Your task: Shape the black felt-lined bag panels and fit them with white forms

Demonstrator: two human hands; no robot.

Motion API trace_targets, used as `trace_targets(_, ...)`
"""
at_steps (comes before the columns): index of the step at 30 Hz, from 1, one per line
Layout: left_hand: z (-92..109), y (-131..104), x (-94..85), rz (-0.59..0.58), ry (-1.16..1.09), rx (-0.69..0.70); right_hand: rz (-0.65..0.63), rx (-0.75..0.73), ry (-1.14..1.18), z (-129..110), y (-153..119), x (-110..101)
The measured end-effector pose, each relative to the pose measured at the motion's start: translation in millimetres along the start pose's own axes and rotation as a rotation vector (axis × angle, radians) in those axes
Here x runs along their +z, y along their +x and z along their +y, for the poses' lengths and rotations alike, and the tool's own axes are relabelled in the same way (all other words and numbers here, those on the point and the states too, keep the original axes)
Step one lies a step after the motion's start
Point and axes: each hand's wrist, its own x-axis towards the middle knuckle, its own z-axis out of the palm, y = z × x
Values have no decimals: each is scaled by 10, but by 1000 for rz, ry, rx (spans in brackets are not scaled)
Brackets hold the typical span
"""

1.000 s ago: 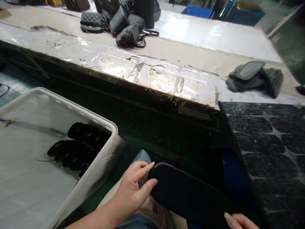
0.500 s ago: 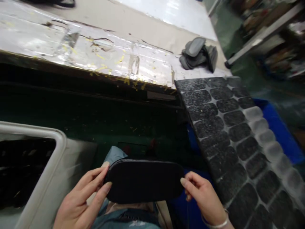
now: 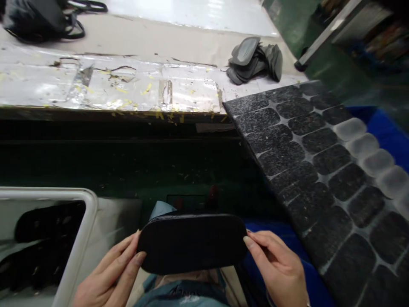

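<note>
A flat black panel with rounded ends (image 3: 193, 244) is held level in front of my body, between my two hands. My left hand (image 3: 110, 273) pinches its left end, thumb on top and fingers along the edge. At the opposite end, the thumb and fingers of my right hand (image 3: 279, 266) grip the corner. The panel's underside is hidden, and its upper face looks plain and dark.
A dark board with rounded-rectangle marks (image 3: 306, 157) slants along the right, translucent oval pieces (image 3: 377, 161) at its edge. Grey pads (image 3: 252, 62) and a black bag (image 3: 36, 19) lie on the worn table (image 3: 134, 42). A white bin (image 3: 91, 209) holds black pieces; blue bins (image 3: 383, 123) sit right.
My view has shifted, bringing more of the black bag and the white bin's contents into sight. Both hands keep hold of the black panel, which stays nearly in place.
</note>
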Motion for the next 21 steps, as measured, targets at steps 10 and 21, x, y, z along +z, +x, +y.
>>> trace_targets(10, 237, 88, -13, 52, -59, -12, -32, 322, -90, -136, 120, -21)
trace_targets(21, 190, 63, 90, 97, -169, -6, 47, 399, -132, -246, 146, 79)
